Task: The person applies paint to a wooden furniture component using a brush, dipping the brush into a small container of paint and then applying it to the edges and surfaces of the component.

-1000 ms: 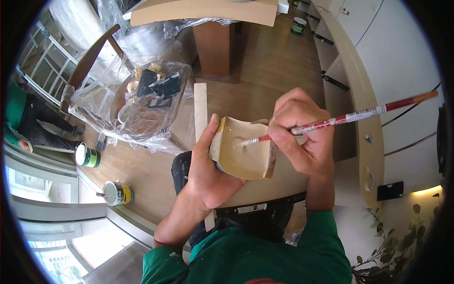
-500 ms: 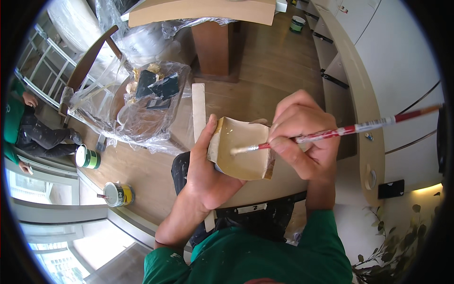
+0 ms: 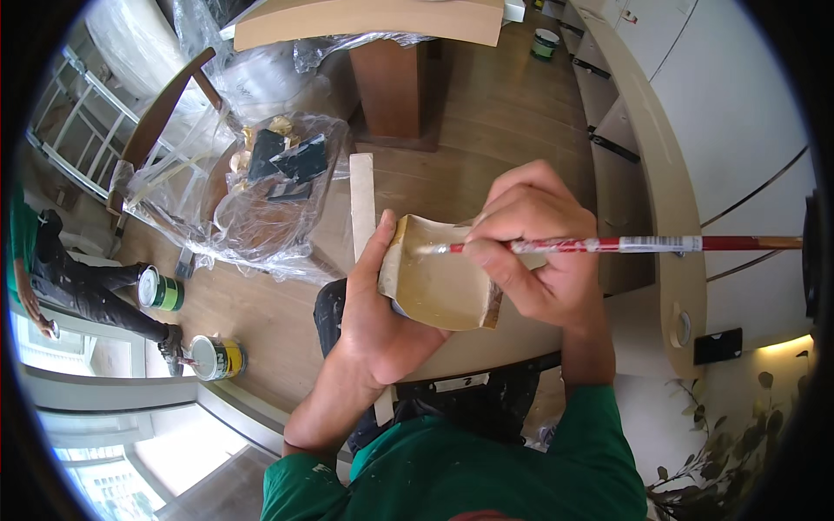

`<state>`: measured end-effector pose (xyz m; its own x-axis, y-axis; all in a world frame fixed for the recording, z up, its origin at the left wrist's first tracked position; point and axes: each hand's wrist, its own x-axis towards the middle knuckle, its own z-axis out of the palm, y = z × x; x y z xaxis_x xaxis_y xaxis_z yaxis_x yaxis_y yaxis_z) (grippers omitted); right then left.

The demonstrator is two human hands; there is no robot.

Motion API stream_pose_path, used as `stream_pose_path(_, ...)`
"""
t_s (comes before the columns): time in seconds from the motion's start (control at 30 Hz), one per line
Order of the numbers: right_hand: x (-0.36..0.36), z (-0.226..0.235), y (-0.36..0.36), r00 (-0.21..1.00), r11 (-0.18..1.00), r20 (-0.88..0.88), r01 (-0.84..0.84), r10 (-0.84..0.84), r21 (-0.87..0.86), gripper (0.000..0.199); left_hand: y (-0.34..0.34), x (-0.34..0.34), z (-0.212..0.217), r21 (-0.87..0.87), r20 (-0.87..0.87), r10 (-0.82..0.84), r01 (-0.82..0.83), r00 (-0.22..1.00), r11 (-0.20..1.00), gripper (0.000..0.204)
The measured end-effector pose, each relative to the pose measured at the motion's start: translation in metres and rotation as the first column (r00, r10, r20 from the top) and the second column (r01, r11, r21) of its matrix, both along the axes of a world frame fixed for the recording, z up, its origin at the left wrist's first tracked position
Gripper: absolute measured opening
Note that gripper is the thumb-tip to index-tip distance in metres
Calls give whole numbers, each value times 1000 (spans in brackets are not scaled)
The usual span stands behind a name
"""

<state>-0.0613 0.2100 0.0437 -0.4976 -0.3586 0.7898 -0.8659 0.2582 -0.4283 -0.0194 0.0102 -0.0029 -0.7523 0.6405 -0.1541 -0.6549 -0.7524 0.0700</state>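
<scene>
My left hand [image 3: 384, 323] cradles a small squarish tray [image 3: 392, 269] from below, its thumb along the left wall. A beige, wet-looking layer covers the tray's inside, and the rim looks worn and stained. Between the thumb and fingers of my right hand [image 3: 540, 247] is a thin paintbrush [image 3: 638, 244] with a red handle. Its pale-coated bristles are over the far left part of the tray; I cannot tell whether they touch the beige layer. A long pale strip [image 3: 362, 195] passes behind my left hand.
A plastic-wrapped chair [image 3: 265, 226] holds dark sanding pads [image 3: 300, 161]. Paint cans [image 3: 217, 357] [image 3: 161, 288] stand on the floor at left, beside a person's leg [image 3: 104, 295]. A cardboard-topped table [image 3: 373, 26] is ahead; a curved counter [image 3: 673, 191] runs along the right.
The brush tip has moved up and left inside the tray, and its handle is now nearly level. At left, the other person's legs have extended, with a foot near the yellow-labelled can.
</scene>
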Motion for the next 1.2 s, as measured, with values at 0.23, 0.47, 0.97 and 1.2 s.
stream_pose_path(0.23, 8, 7, 13, 980, 987, 119, -154, 158, -42, 9, 2, 1, 7, -81, -20, 10, -11, 1000, 997, 69)
stream_pose_path(0.47, 3, 5, 3, 989, 987, -102, 118, -108, 105, 14, -3, 1, -4, 99, -27, -12, 14, 1000, 995, 74)
stream_pose_path(0.97, 26, 15, 12, 994, 998, 97, 36, -40, 44, 19, 5, 1, 11, -143, -44, 1, -7, 999, 990, 77)
stream_pose_path(1.2, 18, 18, 7, 971, 966, -124, 222, -206, 135, 23, 6, 2, 13, -161, -52, 9, -17, 999, 987, 77)
